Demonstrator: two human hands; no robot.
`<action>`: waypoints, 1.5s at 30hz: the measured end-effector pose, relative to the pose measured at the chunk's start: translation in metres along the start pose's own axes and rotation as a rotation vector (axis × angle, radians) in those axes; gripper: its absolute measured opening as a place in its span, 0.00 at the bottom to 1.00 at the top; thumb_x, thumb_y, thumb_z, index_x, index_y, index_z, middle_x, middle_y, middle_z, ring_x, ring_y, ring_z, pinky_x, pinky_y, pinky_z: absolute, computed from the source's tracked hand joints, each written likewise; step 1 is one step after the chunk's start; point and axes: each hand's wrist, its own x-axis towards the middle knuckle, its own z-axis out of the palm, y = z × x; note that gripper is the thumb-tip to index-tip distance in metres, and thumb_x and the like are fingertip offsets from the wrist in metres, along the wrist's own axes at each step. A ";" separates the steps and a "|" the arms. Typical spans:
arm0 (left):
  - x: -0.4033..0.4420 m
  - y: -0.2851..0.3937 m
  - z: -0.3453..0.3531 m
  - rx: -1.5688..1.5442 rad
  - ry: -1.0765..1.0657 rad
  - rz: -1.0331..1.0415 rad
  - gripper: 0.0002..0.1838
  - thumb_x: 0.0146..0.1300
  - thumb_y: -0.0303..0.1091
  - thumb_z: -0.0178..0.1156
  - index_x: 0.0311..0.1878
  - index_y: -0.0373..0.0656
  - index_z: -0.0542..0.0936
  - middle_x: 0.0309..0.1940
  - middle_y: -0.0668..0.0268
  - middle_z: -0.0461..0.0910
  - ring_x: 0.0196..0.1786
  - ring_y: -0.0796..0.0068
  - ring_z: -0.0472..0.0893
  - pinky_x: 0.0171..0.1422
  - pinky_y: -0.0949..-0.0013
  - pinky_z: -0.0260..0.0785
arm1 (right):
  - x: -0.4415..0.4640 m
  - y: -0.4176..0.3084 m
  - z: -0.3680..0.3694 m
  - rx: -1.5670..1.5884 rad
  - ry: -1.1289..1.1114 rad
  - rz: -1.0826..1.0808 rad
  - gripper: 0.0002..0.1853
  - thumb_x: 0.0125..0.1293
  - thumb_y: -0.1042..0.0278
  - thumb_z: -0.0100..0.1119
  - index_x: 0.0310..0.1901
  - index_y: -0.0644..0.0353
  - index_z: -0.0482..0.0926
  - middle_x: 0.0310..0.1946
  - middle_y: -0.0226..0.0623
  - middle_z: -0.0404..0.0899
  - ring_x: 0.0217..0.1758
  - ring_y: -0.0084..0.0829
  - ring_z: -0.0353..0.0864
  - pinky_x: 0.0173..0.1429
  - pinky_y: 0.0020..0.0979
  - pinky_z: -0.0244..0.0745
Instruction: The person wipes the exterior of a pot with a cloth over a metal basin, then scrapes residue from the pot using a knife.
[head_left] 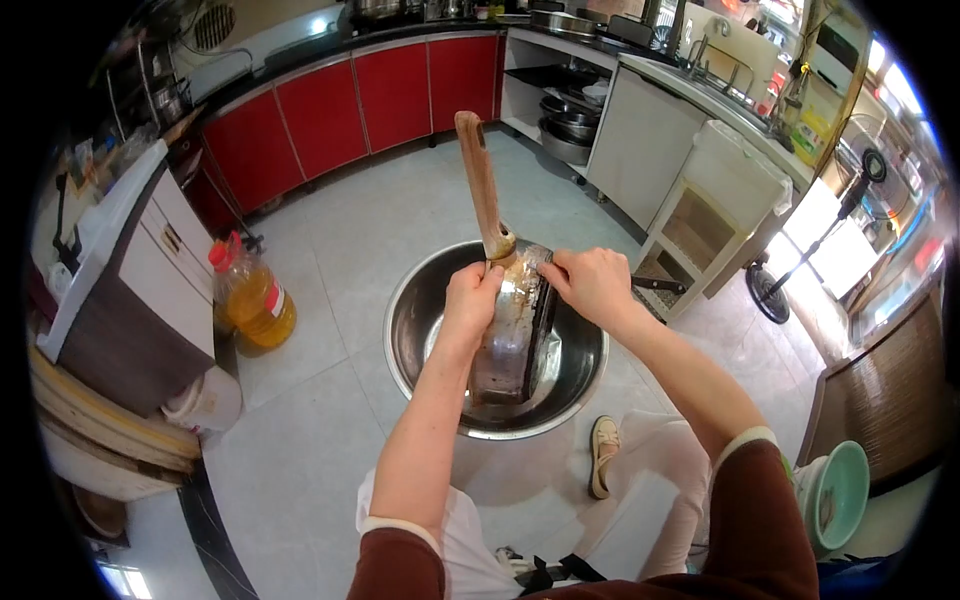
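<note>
A wooden-handled pan (505, 345) with a stained, shiny metal body and a dark edge is held tilted over a wide steel basin (395, 350) on the floor. Its wooden handle points up and away from me. My left hand (470, 300) is closed on the pan's left side, close to the base of the handle. On the upper right edge, the fingers of my right hand (595, 282) are closed against the dark rim. Whether a small cloth or scrubber is under those fingers is hidden. The pan's lower end reaches down inside the basin.
A large bottle of yellow oil (262, 305) stands on the tiles to the left. White shelving (715, 215) is at the right, with a black riveted handle (658, 285) by it. Red cabinets (320, 110) line the back. A green tub (840, 495) and fan stand (768, 293) are at far right.
</note>
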 end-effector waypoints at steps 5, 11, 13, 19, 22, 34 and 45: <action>0.006 -0.013 0.002 -0.075 0.043 0.039 0.15 0.69 0.36 0.58 0.43 0.29 0.82 0.31 0.57 0.83 0.35 0.72 0.78 0.43 0.63 0.70 | 0.002 -0.003 -0.005 -0.022 -0.060 0.036 0.17 0.64 0.49 0.61 0.29 0.54 0.86 0.18 0.42 0.81 0.24 0.46 0.83 0.31 0.43 0.77; -0.002 0.001 0.001 -0.018 0.018 0.016 0.15 0.73 0.35 0.55 0.44 0.29 0.81 0.34 0.68 0.80 0.36 0.81 0.74 0.41 0.70 0.68 | 0.003 0.001 -0.002 -0.039 -0.039 0.011 0.17 0.64 0.50 0.61 0.28 0.54 0.85 0.18 0.42 0.81 0.24 0.46 0.83 0.31 0.43 0.77; 0.000 -0.003 0.001 0.002 0.015 0.026 0.15 0.73 0.34 0.55 0.44 0.29 0.81 0.34 0.68 0.80 0.36 0.81 0.74 0.41 0.70 0.68 | -0.001 -0.004 -0.005 -0.055 -0.062 0.014 0.17 0.64 0.50 0.61 0.28 0.54 0.85 0.18 0.42 0.81 0.24 0.46 0.83 0.31 0.43 0.77; 0.001 -0.003 0.004 -0.024 0.034 0.050 0.15 0.73 0.35 0.55 0.45 0.30 0.82 0.33 0.68 0.80 0.35 0.81 0.74 0.39 0.70 0.68 | 0.006 0.006 0.002 -0.082 -0.043 0.005 0.17 0.65 0.50 0.61 0.27 0.55 0.84 0.19 0.42 0.81 0.24 0.46 0.83 0.29 0.44 0.76; -0.002 0.000 0.005 -0.081 0.052 0.003 0.15 0.69 0.36 0.58 0.43 0.29 0.82 0.32 0.56 0.83 0.36 0.74 0.78 0.44 0.63 0.70 | 0.008 0.007 0.002 -0.112 -0.027 0.004 0.17 0.65 0.50 0.61 0.27 0.54 0.84 0.19 0.42 0.81 0.24 0.46 0.83 0.29 0.44 0.76; -0.002 0.002 0.003 -0.011 0.041 0.007 0.15 0.74 0.34 0.54 0.46 0.30 0.82 0.35 0.67 0.81 0.38 0.80 0.75 0.42 0.70 0.69 | 0.008 -0.010 -0.003 0.047 -0.126 0.144 0.18 0.64 0.48 0.60 0.27 0.53 0.86 0.21 0.43 0.82 0.27 0.47 0.84 0.34 0.46 0.78; -0.001 -0.002 0.004 -0.053 0.048 0.012 0.13 0.73 0.34 0.55 0.41 0.32 0.81 0.32 0.71 0.78 0.35 0.83 0.72 0.39 0.71 0.66 | 0.003 -0.013 0.000 -0.051 -0.067 -0.030 0.18 0.64 0.48 0.60 0.28 0.53 0.85 0.20 0.43 0.82 0.26 0.46 0.84 0.33 0.46 0.78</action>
